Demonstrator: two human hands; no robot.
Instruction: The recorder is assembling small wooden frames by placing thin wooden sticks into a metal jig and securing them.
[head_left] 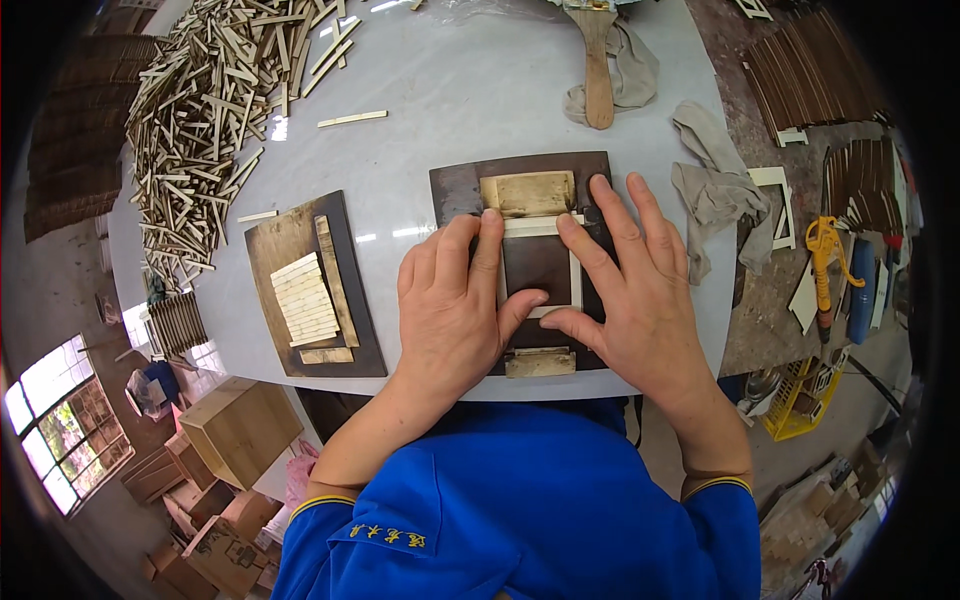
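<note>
My left hand (445,310) and my right hand (645,310) grip the two sides of a small pale wooden frame (530,228). Each index fingertip presses the far rail, and both thumbs meet the near rail. The frame lies flat on a dark board (455,190); my fingers cover much of its left side. Beyond its far rail sits a worn wooden block (530,190), and a smaller block (540,363) is on the near side. To the left, another dark board (362,345) carries a neat row of short pale strips (303,300).
A heap of loose wooden strips (215,120) covers the far left of the grey table (400,150). A brush with a wooden handle (598,75) lies at the far side, on a rag. Another grey rag (715,180) and a yellow-orange tool (824,265) are on the right.
</note>
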